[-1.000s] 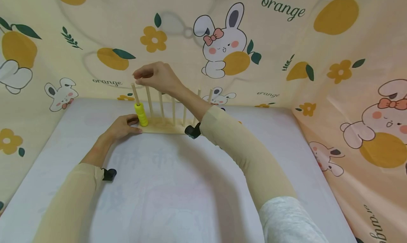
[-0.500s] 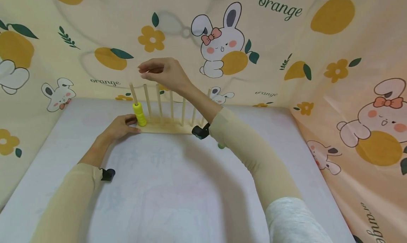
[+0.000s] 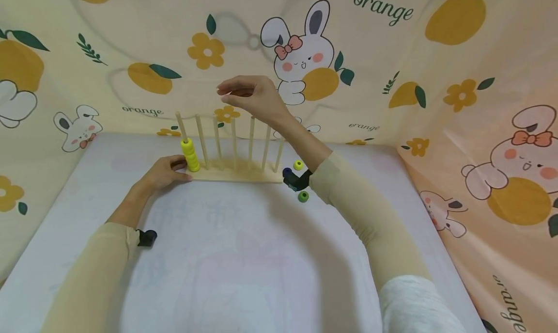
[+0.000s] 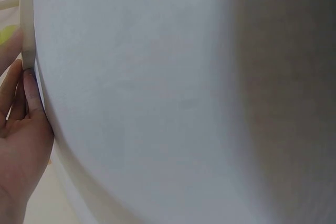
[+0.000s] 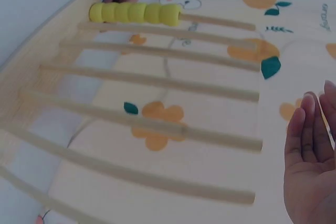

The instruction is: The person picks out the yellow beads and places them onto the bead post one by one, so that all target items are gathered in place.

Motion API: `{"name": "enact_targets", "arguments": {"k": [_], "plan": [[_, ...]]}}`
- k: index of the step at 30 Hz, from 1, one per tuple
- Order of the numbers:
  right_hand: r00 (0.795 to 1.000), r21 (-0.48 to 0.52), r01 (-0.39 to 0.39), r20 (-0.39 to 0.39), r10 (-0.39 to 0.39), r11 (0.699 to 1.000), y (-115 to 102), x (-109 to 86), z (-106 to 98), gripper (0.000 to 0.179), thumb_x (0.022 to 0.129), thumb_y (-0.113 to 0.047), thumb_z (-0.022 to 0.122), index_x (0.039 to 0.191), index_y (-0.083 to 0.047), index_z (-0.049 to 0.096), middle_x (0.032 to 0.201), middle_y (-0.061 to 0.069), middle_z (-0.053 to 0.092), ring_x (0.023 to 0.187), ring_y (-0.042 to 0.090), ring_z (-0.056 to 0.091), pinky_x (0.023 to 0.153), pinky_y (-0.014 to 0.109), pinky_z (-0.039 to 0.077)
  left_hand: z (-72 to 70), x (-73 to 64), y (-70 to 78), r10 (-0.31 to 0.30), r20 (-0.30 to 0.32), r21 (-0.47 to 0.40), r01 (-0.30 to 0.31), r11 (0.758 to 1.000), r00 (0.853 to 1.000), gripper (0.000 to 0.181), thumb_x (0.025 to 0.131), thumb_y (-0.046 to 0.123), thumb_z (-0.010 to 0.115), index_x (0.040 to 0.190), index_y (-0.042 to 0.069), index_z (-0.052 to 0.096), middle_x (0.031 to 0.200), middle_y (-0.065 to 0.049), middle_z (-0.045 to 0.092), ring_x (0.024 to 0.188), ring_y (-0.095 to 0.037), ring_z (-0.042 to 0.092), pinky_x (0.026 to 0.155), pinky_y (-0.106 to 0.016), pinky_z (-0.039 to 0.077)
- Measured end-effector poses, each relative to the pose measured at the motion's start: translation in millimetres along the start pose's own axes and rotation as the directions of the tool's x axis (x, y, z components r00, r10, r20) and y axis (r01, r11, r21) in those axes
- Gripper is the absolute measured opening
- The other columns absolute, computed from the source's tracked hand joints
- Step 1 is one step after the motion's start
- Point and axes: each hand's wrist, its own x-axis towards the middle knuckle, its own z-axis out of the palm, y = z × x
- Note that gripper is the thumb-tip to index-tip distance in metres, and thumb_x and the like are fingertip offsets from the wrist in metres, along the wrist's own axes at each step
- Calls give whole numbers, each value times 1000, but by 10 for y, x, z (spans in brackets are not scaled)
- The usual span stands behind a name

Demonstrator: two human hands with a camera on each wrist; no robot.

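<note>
A wooden peg rack stands toward the back of the table, with a row of several upright pegs on a flat base. Several yellow beads are stacked on its leftmost peg; the other pegs carry none. My left hand holds the left end of the base, thumb on the near side, and the left wrist view shows the fingers against the board's end. Above the middle pegs my right hand hovers with nothing in it. Its fingers are fairly straight in the right wrist view.
Right of the rack lie a yellow bead, a dark blue bead and a green bead, near my right wrist's black camera. A printed cloth hangs behind the white table.
My right hand has moved right, away from the top of the leftmost peg, and its arm uncovers the loose beads. The left hand stays at the rack's end.
</note>
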Motion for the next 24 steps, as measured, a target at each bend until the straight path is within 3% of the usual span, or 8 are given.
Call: {"name": "enact_targets", "arguments": {"k": [5,13,19,24], "plan": [[1000,-47,-18,11,18,999,56,-91,-93,23,92,-2,69,113,6,70,111,17,71,95,20,69,87,28,56,5,0,-5,3,-1,0,-3,1000,1000,86,86,18,79,152,-7,28,153,-27,36,142,-41,33,120,-51,22],[1000,-51,-13,0,13,999,370,-172,-265,24,91,-8,72,114,-2,73,110,13,72,93,19,69,85,30,57,16,-20,7,-4,-1,-24,4,1000,1000,86,87,15,78,152,-8,27,154,-28,34,142,-41,33,120,-51,23],[999,-68,19,-25,-21,997,437,-283,-423,22,91,-8,72,113,-2,73,111,16,71,94,19,69,86,31,57,27,-20,9,-15,-2,-34,15,999,1000,84,87,13,77,152,-8,27,154,-27,34,143,-41,32,120,-50,23],[998,-107,-6,-57,0,994,500,-399,-560,22,92,-10,72,113,-4,73,109,10,72,94,19,69,87,31,57,16,-3,-12,-15,-7,-23,15,1000,1000,85,87,15,78,152,-7,27,154,-27,34,143,-41,32,120,-51,23]]}}
